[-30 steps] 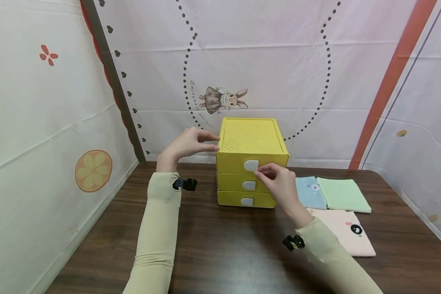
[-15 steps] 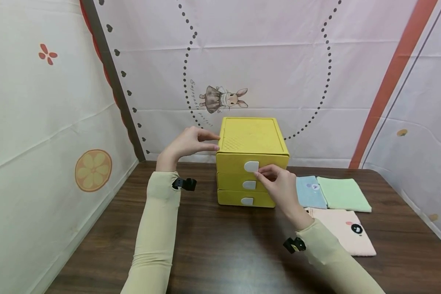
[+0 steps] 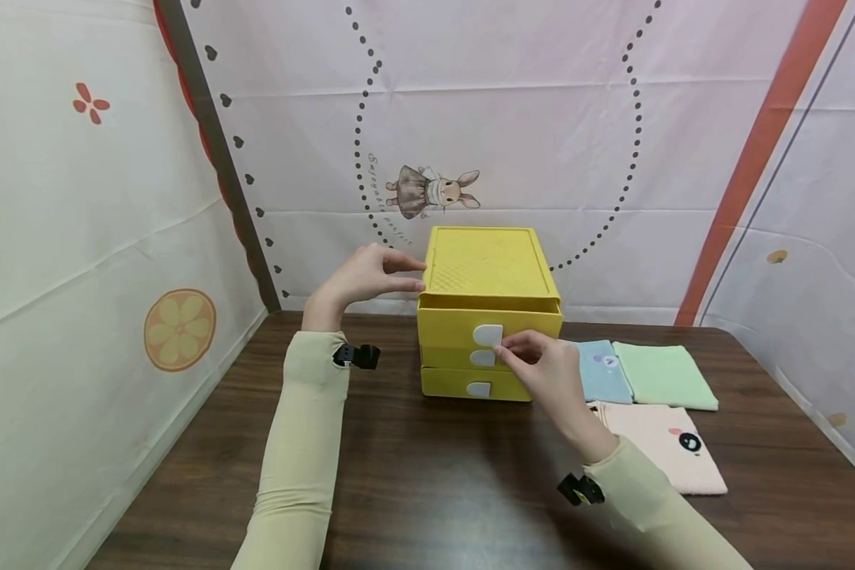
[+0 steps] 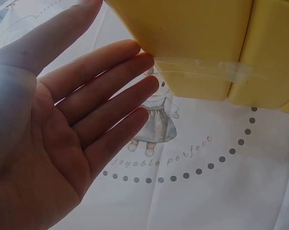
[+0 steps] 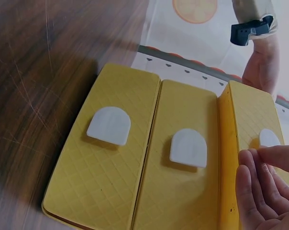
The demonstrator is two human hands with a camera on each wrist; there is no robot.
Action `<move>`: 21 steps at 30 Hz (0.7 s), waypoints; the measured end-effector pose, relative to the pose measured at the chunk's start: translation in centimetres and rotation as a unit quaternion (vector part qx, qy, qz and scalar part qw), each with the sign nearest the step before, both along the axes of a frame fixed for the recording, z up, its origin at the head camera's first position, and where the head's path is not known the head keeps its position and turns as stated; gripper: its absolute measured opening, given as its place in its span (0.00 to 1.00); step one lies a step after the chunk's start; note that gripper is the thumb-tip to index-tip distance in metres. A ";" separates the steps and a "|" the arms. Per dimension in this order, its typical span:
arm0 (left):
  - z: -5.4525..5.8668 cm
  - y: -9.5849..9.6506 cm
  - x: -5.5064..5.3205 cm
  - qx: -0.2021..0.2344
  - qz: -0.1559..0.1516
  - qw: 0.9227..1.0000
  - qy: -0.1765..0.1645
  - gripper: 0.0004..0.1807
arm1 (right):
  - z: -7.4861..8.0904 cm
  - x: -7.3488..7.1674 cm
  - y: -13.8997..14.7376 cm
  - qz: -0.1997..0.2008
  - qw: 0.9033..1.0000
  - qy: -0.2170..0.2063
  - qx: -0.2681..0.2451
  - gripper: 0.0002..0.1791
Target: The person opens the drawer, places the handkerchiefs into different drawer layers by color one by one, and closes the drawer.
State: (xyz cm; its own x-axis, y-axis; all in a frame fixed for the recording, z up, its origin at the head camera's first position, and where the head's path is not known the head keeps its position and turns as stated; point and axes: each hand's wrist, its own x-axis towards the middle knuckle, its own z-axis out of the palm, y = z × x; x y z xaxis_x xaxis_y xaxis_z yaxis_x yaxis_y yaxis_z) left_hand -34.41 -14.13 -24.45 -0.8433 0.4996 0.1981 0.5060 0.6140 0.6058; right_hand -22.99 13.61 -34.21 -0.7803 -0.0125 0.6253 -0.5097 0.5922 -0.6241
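Note:
A yellow drawer unit (image 3: 488, 265) with three stacked drawers stands at the back of the table. Its top drawer (image 3: 445, 328) juts out a little, with a dark gap above its front. My right hand (image 3: 552, 372) pinches that drawer's white handle (image 3: 488, 336) between thumb and fingers, also visible in the right wrist view. At the unit's upper left edge, my left hand (image 3: 363, 277) touches the side with fairly straight fingertips; in the left wrist view its fingers (image 4: 111, 91) are extended. Both lower drawers, including the middle drawer (image 5: 183, 177), sit flush.
Right of the unit lie folded cloths: a blue cloth (image 3: 602, 372), a green cloth (image 3: 666, 376) and a pink cloth (image 3: 673, 447), close to the right forearm. A printed curtain (image 3: 313, 158) hangs right behind the dark wooden table (image 3: 399, 491).
The top drawer has slid out toward me, opening a gap under the unit's top. My right hand has moved slightly back and down with the handle; my left hand stays in place.

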 end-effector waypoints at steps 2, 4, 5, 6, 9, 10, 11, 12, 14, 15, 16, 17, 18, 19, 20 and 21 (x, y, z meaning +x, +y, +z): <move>0.0 0.1 0.0 0.001 -0.002 1.000 -0.001 0.25 | 0.0 0.3 0.0 0.005 1.000 0.002 -0.002 0.06; 0.0 0.1 0.0 0.001 -0.004 1.000 -0.001 0.25 | -0.1 0.6 0.0 0.009 1.000 0.000 -0.006 0.06; 0.1 0.1 0.0 0.001 -0.005 1.000 -0.001 0.25 | -0.1 0.7 0.1 0.011 1.000 -0.001 -0.007 0.06; 0.1 0.1 0.0 0.001 -0.006 1.000 -0.001 0.25 | -0.1 0.8 0.1 0.012 1.000 -0.002 -0.007 0.06; 0.1 0.1 0.0 -0.002 -0.006 1.000 0.001 0.25 | -0.2 1.1 0.1 0.018 1.000 -0.007 -0.009 0.06; 0.1 0.1 0.0 -0.003 -0.007 1.000 0.001 0.25 | -0.3 1.2 0.1 0.019 1.000 -0.007 -0.008 0.06; 0.1 0.1 0.0 -0.003 -0.007 1.000 0.002 0.25 | -0.3 1.3 0.1 0.020 1.000 -0.006 -0.007 0.06; 0.1 0.1 0.0 -0.004 -0.007 1.000 0.002 0.25 | -0.3 1.4 0.1 0.021 1.000 -0.007 -0.007 0.06; 0.1 0.1 0.0 -0.005 -0.006 1.000 0.003 0.26 | -0.2 1.7 0.1 0.021 1.000 -0.008 -0.007 0.05; 0.1 0.1 0.0 -0.004 -0.006 1.000 0.003 0.26 | -0.2 1.8 0.1 0.021 1.000 -0.009 -0.007 0.05; 0.1 0.1 0.0 -0.004 -0.005 1.000 0.003 0.26 | -0.1 1.9 0.1 0.021 1.000 -0.009 -0.006 0.05; 0.1 0.1 0.0 -0.004 -0.003 1.000 0.002 0.25 | -0.1 2.1 0.1 0.021 1.000 -0.011 -0.006 0.05; 0.1 0.1 0.0 -0.003 -0.002 1.000 0.001 0.25 | 0.0 2.3 0.1 0.021 1.000 -0.012 -0.007 0.05; 0.1 0.1 0.0 -0.002 -0.001 1.000 0.000 0.25 | 0.0 2.4 0.1 0.022 1.000 -0.012 -0.008 0.05; 0.1 0.1 0.0 -0.001 0.000 1.000 -0.002 0.25 | 0.0 2.5 0.1 0.022 1.000 -0.012 -0.008 0.05; 0.1 0.1 0.0 -0.001 0.000 1.000 -0.003 0.25 | 0.0 2.7 0.1 0.023 1.000 -0.011 -0.009 0.05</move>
State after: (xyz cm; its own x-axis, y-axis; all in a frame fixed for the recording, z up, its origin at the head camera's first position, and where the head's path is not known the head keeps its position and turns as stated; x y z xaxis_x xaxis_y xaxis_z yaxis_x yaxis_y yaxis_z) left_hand -34.41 -14.01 -24.37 -0.8442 0.5002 0.1925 0.5029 0.6151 0.6072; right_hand -20.32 13.73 -34.21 -0.7929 -0.0373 0.6082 -0.5220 0.5564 -0.6465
